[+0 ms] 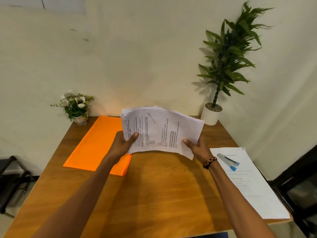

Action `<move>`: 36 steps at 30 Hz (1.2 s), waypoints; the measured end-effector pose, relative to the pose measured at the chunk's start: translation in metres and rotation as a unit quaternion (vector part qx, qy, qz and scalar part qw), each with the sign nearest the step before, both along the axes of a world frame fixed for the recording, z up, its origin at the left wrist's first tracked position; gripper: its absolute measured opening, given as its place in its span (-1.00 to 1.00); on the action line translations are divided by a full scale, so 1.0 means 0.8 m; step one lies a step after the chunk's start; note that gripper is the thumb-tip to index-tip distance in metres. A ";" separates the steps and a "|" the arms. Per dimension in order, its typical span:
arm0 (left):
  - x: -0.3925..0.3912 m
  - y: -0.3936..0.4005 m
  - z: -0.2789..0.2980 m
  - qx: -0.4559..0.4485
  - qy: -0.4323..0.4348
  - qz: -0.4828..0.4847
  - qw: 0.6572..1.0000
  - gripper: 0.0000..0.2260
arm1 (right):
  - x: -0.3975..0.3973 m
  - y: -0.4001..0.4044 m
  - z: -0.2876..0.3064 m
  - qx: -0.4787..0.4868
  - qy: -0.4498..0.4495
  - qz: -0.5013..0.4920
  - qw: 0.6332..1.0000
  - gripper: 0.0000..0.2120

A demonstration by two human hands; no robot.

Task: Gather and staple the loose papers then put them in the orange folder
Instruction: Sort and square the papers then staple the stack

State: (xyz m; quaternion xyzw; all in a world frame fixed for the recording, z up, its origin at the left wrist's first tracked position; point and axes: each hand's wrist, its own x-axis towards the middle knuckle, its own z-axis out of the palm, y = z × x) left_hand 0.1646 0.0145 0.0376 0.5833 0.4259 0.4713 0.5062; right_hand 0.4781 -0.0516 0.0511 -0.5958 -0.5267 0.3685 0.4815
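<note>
**Papers gathered in both hands, not yet stapled**

From the head camera, the person held a bundle of papers up above the middle of the wooden table, one hand at each lower corner. The left hand gripped the bundle's left edge, thumb pressed over the printed face and fingers hidden behind. The right hand gripped the lower right corner the same way, a beaded bracelet on that wrist.

The sheets were white, printed with lines of text and a small grid, turned sideways to the viewer. They bowed upward in the middle, and their top edges were fanned and uneven, so the bundle looked poorly squared.

To do this step well, I judged the edges should be tapped level against the table before any stapling, with both hands loose enough to let the sheets slide into line, then tightened at one corner.

The stapler, grey with blue parts, lay to the right on another printed sheet, which may also need gathering. The orange folder lay closed and flat to the left, partly under the left hand's side of the bundle. A small pot of flowers and a tall potted plant stood at the far corners by the wall.
</note>
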 end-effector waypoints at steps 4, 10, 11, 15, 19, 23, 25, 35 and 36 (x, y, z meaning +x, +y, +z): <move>0.011 -0.013 -0.027 -0.023 -0.001 -0.001 1.000 -0.71 | -0.010 -0.008 -0.028 -0.031 0.026 0.000 0.999 -0.64; 0.009 -0.023 -0.048 -0.052 0.014 0.002 0.999 -0.63 | -0.018 -0.025 -0.052 -0.042 0.072 0.014 0.996 -0.56; 0.008 -0.021 -0.041 -0.045 0.021 0.012 0.999 -0.63 | -0.015 -0.023 -0.044 -0.035 0.074 0.012 0.997 -0.54; -0.001 -0.009 -0.004 0.015 0.005 0.041 0.999 -0.71 | -0.004 -0.015 -0.007 0.013 0.032 -0.001 0.999 -0.67; 0.003 0.002 0.022 0.045 0.000 0.006 0.999 -0.70 | -0.009 -0.006 0.019 0.042 0.022 0.004 0.999 -0.77; 0.015 0.002 0.009 0.033 0.004 0.009 0.999 -0.73 | -0.013 0.004 0.009 0.026 0.008 -0.011 1.000 -0.72; 0.019 -0.001 -0.004 0.026 0.013 0.016 0.999 -0.74 | -0.014 0.007 -0.001 0.020 0.014 -0.035 0.999 -0.74; 0.012 0.001 -0.020 -0.012 0.003 -0.016 1.000 -0.74 | -0.014 0.008 -0.015 -0.006 0.015 -0.058 0.998 -0.77; 0.011 0.000 -0.024 -0.016 0.005 -0.020 1.000 -0.75 | -0.013 0.007 -0.021 -0.015 0.011 -0.058 0.998 -0.75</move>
